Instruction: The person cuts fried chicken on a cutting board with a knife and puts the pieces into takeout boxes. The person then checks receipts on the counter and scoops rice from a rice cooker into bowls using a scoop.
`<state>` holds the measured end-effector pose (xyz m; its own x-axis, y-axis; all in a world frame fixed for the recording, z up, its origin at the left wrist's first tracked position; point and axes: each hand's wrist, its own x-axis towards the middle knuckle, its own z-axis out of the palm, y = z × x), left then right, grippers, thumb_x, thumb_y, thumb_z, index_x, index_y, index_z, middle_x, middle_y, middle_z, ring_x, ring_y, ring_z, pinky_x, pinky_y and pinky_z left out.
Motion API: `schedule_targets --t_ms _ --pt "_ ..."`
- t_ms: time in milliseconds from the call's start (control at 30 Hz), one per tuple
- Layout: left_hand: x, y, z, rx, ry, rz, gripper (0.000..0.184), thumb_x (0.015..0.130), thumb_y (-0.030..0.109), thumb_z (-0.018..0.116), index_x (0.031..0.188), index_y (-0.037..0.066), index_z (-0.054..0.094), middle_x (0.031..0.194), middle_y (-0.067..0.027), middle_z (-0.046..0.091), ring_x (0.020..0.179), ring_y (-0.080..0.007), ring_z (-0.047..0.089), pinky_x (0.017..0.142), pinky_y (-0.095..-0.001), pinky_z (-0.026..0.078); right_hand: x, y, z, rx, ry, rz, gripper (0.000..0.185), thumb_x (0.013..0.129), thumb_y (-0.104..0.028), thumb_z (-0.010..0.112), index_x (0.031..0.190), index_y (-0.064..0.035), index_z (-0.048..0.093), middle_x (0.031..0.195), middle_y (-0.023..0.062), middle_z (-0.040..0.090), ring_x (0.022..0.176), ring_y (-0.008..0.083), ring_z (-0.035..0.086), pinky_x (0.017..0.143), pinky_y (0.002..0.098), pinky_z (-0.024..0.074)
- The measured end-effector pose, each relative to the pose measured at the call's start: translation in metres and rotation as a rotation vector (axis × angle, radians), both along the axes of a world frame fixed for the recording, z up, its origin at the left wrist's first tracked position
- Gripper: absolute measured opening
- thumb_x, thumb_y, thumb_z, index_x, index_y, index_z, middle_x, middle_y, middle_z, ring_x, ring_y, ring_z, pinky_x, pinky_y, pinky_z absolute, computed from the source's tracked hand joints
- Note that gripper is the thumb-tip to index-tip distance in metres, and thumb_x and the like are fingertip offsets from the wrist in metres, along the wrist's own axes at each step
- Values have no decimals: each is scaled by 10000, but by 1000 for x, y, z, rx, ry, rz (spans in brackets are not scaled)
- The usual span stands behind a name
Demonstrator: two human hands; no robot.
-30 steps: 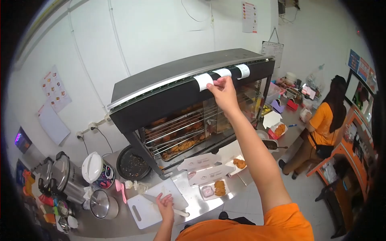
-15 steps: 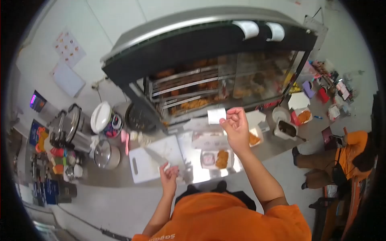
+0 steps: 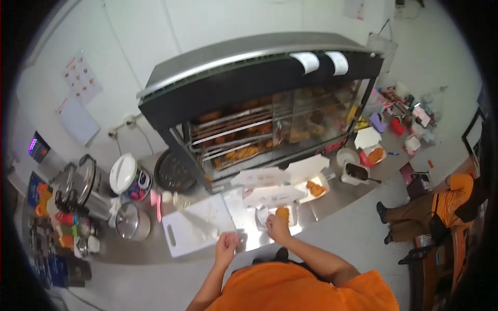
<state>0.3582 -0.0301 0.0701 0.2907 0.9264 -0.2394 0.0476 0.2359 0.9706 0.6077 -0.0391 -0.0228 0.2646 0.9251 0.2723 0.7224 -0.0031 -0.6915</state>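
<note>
My right hand (image 3: 278, 229) reaches down into an open white food box (image 3: 294, 227), its fingers pinched against a small white paper slip (image 3: 263, 213). Beside those fingers lies a golden piece of fried chicken (image 3: 282, 212). My left hand (image 3: 226, 246) hovers at the near right corner of the white cutting board (image 3: 179, 243), its fingers curled in; whatever they hold, if anything, is hidden. A knife (image 3: 204, 225) rests on the board, its end close to my left hand.
Behind stands a glass heated cabinet (image 3: 254, 72) with fried food on racks. Another open box (image 3: 315, 193) holds fried chicken. A sauce tub (image 3: 356, 173) is to the right, a steel pot (image 3: 133, 222) to the left. A person (image 3: 448, 202) in orange stands at far right.
My right hand has come down from in front of the cabinet into the box with the white slip. The left hand's fingers have curled in near the board. The view has tilted up.
</note>
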Motion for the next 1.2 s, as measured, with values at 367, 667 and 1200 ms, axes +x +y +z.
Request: schedule_targets --t_ms 367,667,1200 --pt "-1 -5 -37 -33 -77 -138 215 922 12 631 1127 11 565 947 -61 674 907 -112 638 838 -238 505 -27 -3 -1 -181 -192 -23 127 843 -138 643 923 -44 610 741 185 661 735 399 662 664 499 508" --pt "116 107 177 931 255 -263 244 831 118 709 1056 31 670 1013 -133 713 929 -265 682 790 -344 512 13 -37 64 -59 -194 207 212 894 -287 602 942 -83 632 774 168 678 771 391 680 700 532 508" --pt "338 182 389 1744 1005 -51 697 861 452 684 1382 29 497 1323 -156 535 1229 -313 500 1030 -533 317 326 -286 -100 -1358 1495 281 769 986 -450 584 1590 -188 187 1608 38 317 1420 216 386 1160 484 320"
